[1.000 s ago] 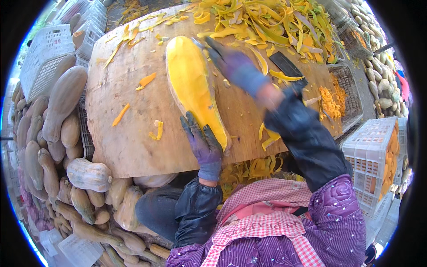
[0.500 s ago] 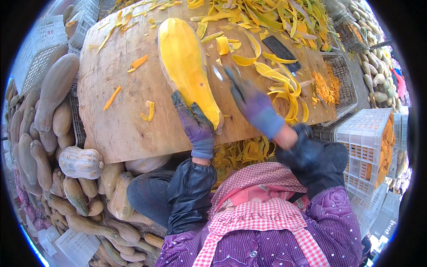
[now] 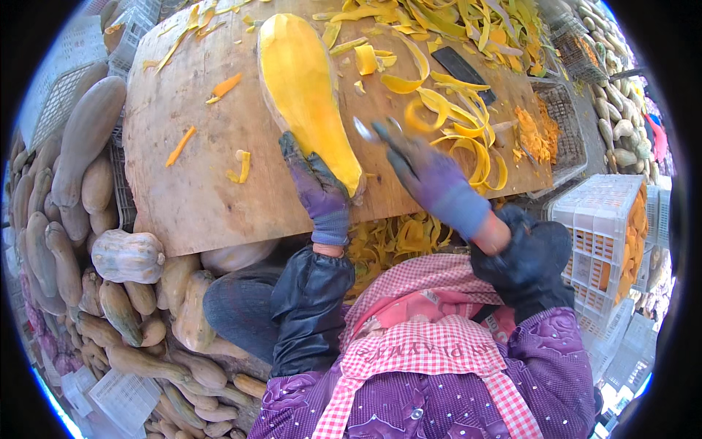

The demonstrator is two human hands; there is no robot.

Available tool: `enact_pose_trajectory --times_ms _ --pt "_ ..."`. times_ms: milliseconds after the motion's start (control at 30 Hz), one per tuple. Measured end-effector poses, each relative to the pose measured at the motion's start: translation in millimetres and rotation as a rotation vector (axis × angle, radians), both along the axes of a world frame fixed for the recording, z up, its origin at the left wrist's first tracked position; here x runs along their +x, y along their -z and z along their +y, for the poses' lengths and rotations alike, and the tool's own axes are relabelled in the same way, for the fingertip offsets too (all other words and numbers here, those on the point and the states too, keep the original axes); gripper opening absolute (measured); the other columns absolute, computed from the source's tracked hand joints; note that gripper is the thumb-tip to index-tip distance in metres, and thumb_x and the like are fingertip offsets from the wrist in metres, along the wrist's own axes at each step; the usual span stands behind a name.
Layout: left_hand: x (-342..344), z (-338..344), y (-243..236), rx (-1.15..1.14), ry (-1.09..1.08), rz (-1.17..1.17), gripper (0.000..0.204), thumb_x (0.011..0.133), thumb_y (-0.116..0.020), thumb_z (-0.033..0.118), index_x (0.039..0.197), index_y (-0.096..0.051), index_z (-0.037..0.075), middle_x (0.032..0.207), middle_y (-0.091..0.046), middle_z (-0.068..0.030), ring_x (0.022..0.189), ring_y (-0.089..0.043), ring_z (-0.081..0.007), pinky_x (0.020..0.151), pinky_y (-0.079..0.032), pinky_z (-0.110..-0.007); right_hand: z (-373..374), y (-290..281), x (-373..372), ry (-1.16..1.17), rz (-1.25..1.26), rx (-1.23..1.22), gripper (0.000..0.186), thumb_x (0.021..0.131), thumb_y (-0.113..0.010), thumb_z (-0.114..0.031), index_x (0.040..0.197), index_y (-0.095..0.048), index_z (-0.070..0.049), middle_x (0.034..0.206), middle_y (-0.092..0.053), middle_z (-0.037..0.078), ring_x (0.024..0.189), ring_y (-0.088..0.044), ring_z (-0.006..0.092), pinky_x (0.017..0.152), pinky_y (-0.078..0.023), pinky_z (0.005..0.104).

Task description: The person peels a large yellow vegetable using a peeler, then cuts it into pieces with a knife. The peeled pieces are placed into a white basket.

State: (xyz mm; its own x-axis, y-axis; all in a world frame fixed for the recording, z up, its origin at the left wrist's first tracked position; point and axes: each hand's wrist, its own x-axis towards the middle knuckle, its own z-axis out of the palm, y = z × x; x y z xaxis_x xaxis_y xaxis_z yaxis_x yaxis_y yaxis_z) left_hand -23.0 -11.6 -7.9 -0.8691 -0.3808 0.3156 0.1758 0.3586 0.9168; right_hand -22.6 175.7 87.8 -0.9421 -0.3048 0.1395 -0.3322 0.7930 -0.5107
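A long squash, mostly peeled to bright yellow with some pale skin along its edges, lies lengthwise on the wooden board. My left hand, in a purple and black glove, is wrapped round its near end. To the right of the squash and apart from it, my gloved right hand is closed on a peeler whose shiny metal end shows past the fingers, partly blurred. A curl of yellow peel shows as a blur just beyond that hand.
Peel strips heap at the board's far right, near a dark flat slab. Unpeeled squashes pile up at the left. White crates with orange pieces stand at the right. More peel lies below the board's front edge.
My right hand has drawn a little nearer and to the right with the peeler. A blurred curl of peel now shows beyond it. My left hand keeps its hold on the squash.
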Motion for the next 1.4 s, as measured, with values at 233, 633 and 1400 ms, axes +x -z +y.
enact_pose_trajectory --times_ms 233,633,1400 --pt "4.9 -7.0 -1.9 0.017 0.025 -0.042 0.058 0.104 -0.048 0.023 0.151 -0.033 -0.006 0.156 -0.036 -0.0260 0.146 -0.033 -0.0391 0.120 -0.025 -0.045 -65.3 -17.3 -31.5 -0.074 -0.329 0.194 0.066 0.096 -0.057 -0.022 0.156 -0.030 -0.024 0.135 -0.053 0.024 0.094 -0.067 0.0424 0.074 -0.057 0.0520" --pt "-16.9 0.1 -43.6 0.191 0.111 -0.246 0.090 0.092 -0.071 0.016 0.158 -0.012 -0.003 0.162 -0.021 -0.0234 0.149 -0.026 -0.0314 0.120 -0.023 -0.040 -44.5 1.2 -278.4 -0.181 0.014 -0.064 0.050 0.103 -0.042 -0.040 0.149 -0.042 -0.022 0.117 -0.067 0.022 0.104 -0.065 0.0422 0.088 -0.053 0.0473" --pt "-13.6 -7.1 -39.1 0.414 0.117 -0.212 0.085 0.096 -0.066 0.011 0.159 -0.011 -0.001 0.164 -0.020 -0.0176 0.148 -0.024 -0.0266 0.120 -0.022 -0.039 3.3 9.7 -45.5 -0.245 -0.511 0.138 0.054 0.100 -0.050 -0.016 0.153 -0.038 -0.019 0.128 -0.062 0.020 0.085 -0.069 0.0394 0.066 -0.057 0.0462"
